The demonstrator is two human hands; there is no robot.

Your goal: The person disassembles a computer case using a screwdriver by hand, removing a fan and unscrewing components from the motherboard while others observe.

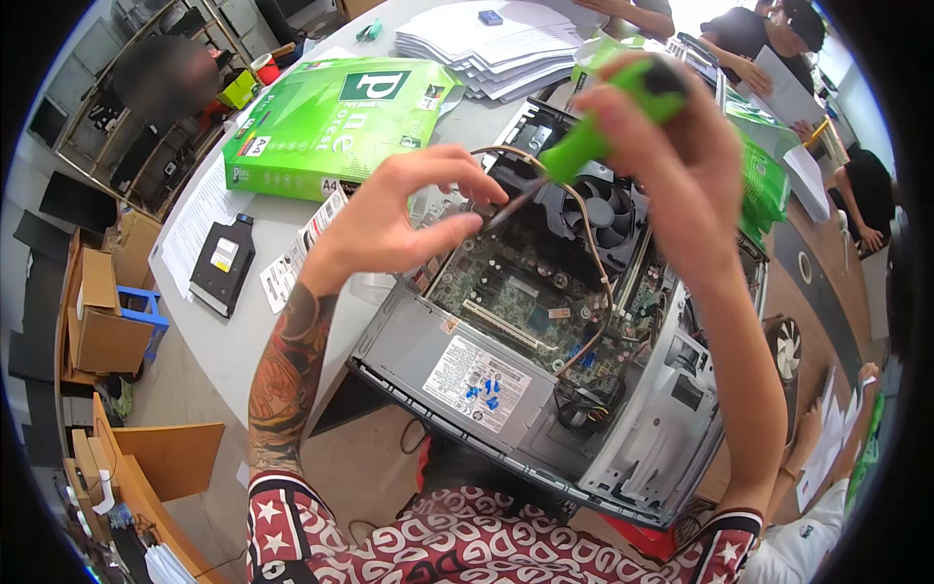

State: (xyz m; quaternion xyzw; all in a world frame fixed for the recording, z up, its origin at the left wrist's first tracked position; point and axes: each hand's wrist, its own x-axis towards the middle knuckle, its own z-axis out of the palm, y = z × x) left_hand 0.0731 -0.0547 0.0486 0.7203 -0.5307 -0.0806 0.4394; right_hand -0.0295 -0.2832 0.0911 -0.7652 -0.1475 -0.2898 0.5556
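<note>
An opened desktop computer case (389, 336) lies before me, its green circuit board (506, 302) and black cooling fan (601, 212) bare. Raised above it, my right hand (671, 156) is wrapped round the green and black handle of a screwdriver (598, 131). The shaft slants down to the left, toward the fingertips of my left hand (409, 209). Those fingers are closed in a pinch at the board's far left, by a small dark part; what they grip is hard to make out. A thin tan cable (595, 229) loops across the fan and board.
Left of the case lie a black optical drive (222, 265) and a green paper pack (336, 127). Behind stands a stack of paper sheets (486, 49). At right are a loose fan (786, 348) and other people's hands holding papers. Cardboard boxes (107, 321) stand on the left.
</note>
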